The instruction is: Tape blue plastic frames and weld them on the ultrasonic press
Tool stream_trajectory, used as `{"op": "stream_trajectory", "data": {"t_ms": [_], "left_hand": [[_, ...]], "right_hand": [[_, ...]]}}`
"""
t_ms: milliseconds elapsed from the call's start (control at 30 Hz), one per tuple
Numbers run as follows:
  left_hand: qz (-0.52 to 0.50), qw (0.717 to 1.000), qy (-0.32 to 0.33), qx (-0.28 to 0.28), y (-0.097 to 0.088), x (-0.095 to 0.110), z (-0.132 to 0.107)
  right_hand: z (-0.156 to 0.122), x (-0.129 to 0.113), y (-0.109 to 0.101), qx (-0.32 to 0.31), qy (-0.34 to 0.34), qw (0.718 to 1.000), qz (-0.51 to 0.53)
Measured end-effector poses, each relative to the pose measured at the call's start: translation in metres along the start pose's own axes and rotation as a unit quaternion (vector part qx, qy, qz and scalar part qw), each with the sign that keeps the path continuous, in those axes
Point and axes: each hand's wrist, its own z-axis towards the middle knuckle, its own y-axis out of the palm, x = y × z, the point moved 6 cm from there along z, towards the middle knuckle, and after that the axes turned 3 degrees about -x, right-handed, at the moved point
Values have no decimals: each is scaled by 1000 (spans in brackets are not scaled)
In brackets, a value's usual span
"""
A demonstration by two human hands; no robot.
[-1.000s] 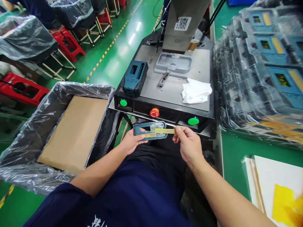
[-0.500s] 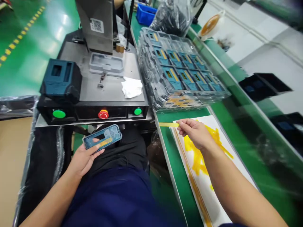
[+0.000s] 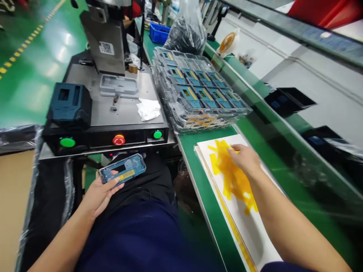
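Note:
My left hand (image 3: pixel 99 192) holds a flat blue plastic part (image 3: pixel 122 168) over my lap, thumb on top; one yellow tape strip is stuck on its face. My right hand (image 3: pixel 244 158) rests on a white sheet (image 3: pixel 255 234) on the green bench, fingers pressing down among several yellow tape strips (image 3: pixel 228 175) stuck there. The fingertips lie on the strips; whether they still pinch one is hidden.
A press machine (image 3: pixel 113 109) with two green buttons and a red stop button stands ahead, with a grey fixture, a white cloth (image 3: pixel 148 109) and a blue housing (image 3: pixel 69 104) on its plate. Stacked clear trays of blue parts (image 3: pixel 198 94) sit right of it. A conveyor runs along the right.
My right hand pulled a yellow strip off the blue part, carried it to the right and set it down on the white sheet. The view swung right; my left hand kept the part.

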Motion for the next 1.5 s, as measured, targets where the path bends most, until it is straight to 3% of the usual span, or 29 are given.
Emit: {"op": "stream_trajectory", "data": {"t_ms": [67,167,267,367,500,633,767,833,933,1133,1300,1500], "left_hand": [[-8,1000,0,-18,5,2,-7],[-17,998,-5,-54,17,4,-14],[-16,998,-2,-67,25,4,-21],[-12,996,5,-83,32,3,-30],[-1,995,12,-99,34,4,-44],[0,996,18,-91,27,3,-52],[-4,994,28,-109,22,3,-53],[-19,988,53,-147,22,6,-50],[-67,979,78,-174,14,5,-34],[4,997,3,-79,-21,-42,23],[19,997,12,-75,-29,-59,45],[15,997,16,-79,-32,-59,55]], "right_hand": [[-11,-23,-1,33,-84,994,-55],[-47,-81,15,-4,-262,965,27],[-109,-151,35,-87,-485,866,92],[-162,-200,54,-133,-616,773,76],[-193,-232,75,-162,-684,710,37],[-201,-242,89,-188,-700,689,21],[-204,-250,88,-174,-724,668,-1],[-197,-257,81,-156,-725,671,-8],[-164,-272,64,-119,-697,707,0],[-58,-330,38,-60,-597,800,-13],[18,-400,49,-77,-504,855,-98],[72,-462,78,-126,-474,869,-62]]}}
